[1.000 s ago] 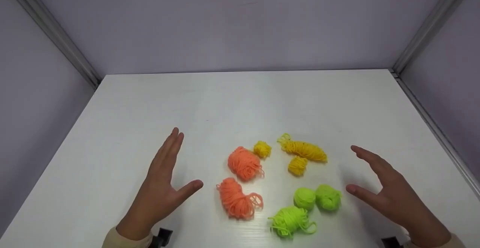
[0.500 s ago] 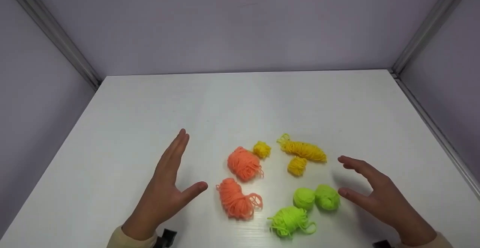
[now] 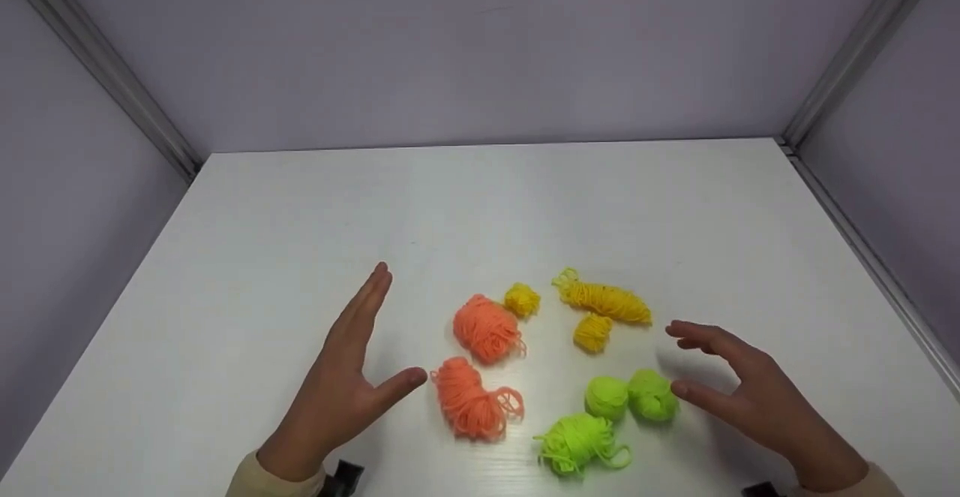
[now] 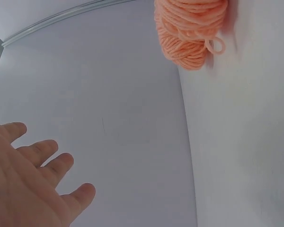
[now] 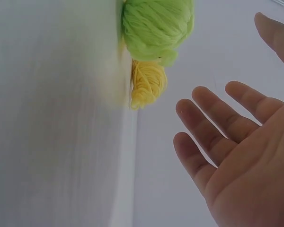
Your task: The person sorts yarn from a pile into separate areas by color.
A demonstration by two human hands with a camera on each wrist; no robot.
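Small yarn bundles lie in a cluster on the white table: two orange bundles, three yellow ones, and three lime green ones. My left hand stands on edge with straight fingers, just left of the lower orange bundle, thumb tip close to it. My right hand hovers with spread fingers just right of the green balls, thumb nearly at one. The right wrist view shows a green ball and a yellow bundle; the left wrist view shows an orange bundle.
Lilac walls with metal corner rails enclose the table on three sides. The yarn sits toward the near middle; bare white surface stretches behind and to the left.
Both hands have moved inward toward the yarn cluster. The left hand slid right and forward; the right hand slid left, and its fingers lowered slightly. The yarn has not moved.
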